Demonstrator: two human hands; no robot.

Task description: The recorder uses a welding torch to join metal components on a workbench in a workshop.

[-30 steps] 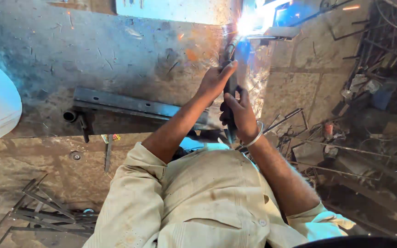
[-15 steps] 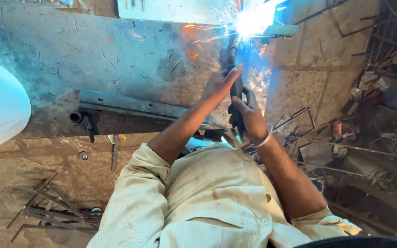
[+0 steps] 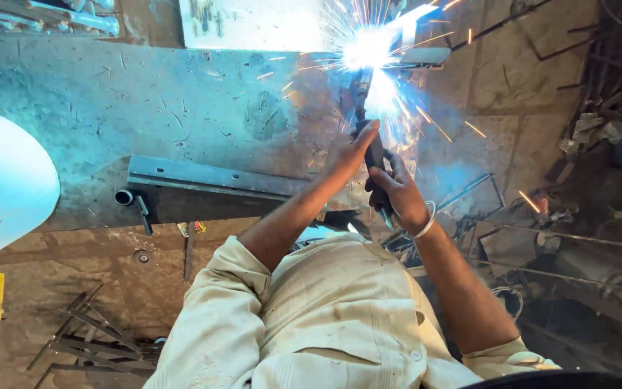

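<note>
Welding torch (image 3: pixel 370 144) is the landmark here, so read everything from it, biggest thing first. Your steel worktable (image 3: pixel 109 108) spreads wide to the torch's left, scarred and grey, and the torch lies over its right-hand edge. On that table, left of the torch and below its tip, sits a long steel channel (image 3: pixel 210 176), running roughly crosswise to the torch. Right of the torch, past the table edge, a heap of scrap rods and frames (image 3: pixel 541 238) covers the floor. Beyond the torch's far end a pale metal bar (image 3: pixel 415 54) carries the arc (image 3: pixel 365 47), sparks flying out around it.

Now the relation that matters: the torch's long axis runs straight away from you, from your grip up to the arc, so the work lies dead ahead of both hands. Your right hand (image 3: pixel 397 191) is clenched round the handle, nearer your body. Your left hand (image 3: pixel 350 151) sits further up the barrel, nearer the arc, fingers pressed along its left side to steady it; whether they wrap fully around it I cannot tell.
</note>
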